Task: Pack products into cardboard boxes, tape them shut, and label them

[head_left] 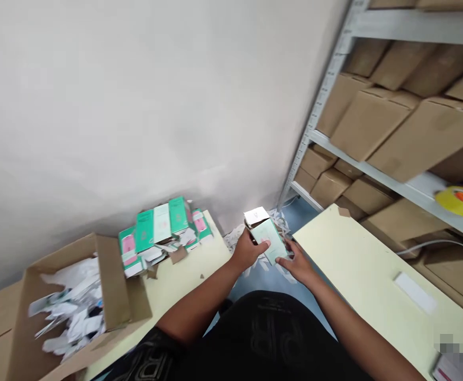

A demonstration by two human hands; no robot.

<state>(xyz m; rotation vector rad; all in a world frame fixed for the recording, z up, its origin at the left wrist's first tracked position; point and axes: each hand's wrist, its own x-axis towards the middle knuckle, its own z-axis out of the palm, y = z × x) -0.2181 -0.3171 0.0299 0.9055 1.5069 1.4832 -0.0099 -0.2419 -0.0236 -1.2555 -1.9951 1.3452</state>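
Observation:
Between both hands is a small white-and-green carton [269, 238], tilted, with its white top flap raised at the far end. My left hand [249, 248] grips its left side, thumb across the front face. At the lower right corner, my right hand [298, 263] holds the carton with its thumb on the front and fingers behind. What is inside the carton cannot be seen. The carton is above the blue floor, in the gap between two tables.
Green and white cartons [162, 227] are stacked on the left table [193, 264]. An open cardboard box [114, 286] beside them holds white paper scraps. Shredded paper [237, 238] litters the floor. Right stand another table [342, 248] and a metal shelf [374, 172] with brown boxes and yellow tape [453, 202].

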